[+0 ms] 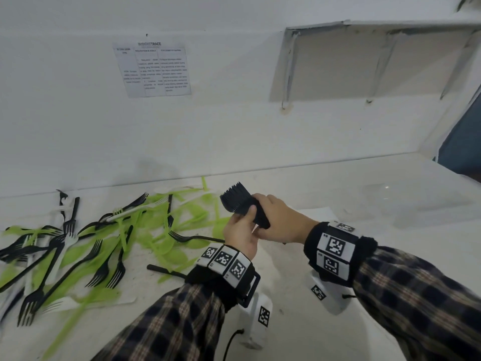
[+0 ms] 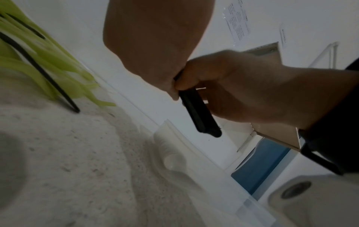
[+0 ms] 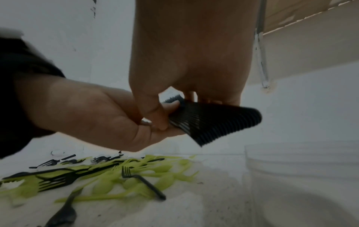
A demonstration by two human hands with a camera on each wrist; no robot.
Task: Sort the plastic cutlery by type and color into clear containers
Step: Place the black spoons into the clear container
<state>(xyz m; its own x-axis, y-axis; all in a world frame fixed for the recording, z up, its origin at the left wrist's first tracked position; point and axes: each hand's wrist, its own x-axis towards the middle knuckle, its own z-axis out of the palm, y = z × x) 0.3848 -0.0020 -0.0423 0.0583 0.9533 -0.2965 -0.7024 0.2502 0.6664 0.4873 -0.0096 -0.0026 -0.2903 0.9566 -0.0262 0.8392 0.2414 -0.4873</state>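
Both hands hold one tight stack of black forks (image 1: 240, 205) in the air above the table. My left hand (image 1: 243, 220) grips the stack from below, with its thumb on the side. From the right, my right hand (image 1: 261, 204) wraps round the handles. The right wrist view shows the stack (image 3: 213, 121) fanned out, pinched between my left hand (image 3: 167, 113) and my right hand (image 3: 174, 98). In the left wrist view the handle ends (image 2: 200, 113) stick out below both hands. Loose green, black and white cutlery (image 1: 109, 241) lies spread over the left of the table.
A clear container (image 1: 429, 204) stands on the table to the right of the hands and shows close by in the right wrist view (image 3: 301, 169). The white wall with a printed sheet (image 1: 153, 69) rises just behind. A shelf (image 1: 377, 61) hangs at the upper right.
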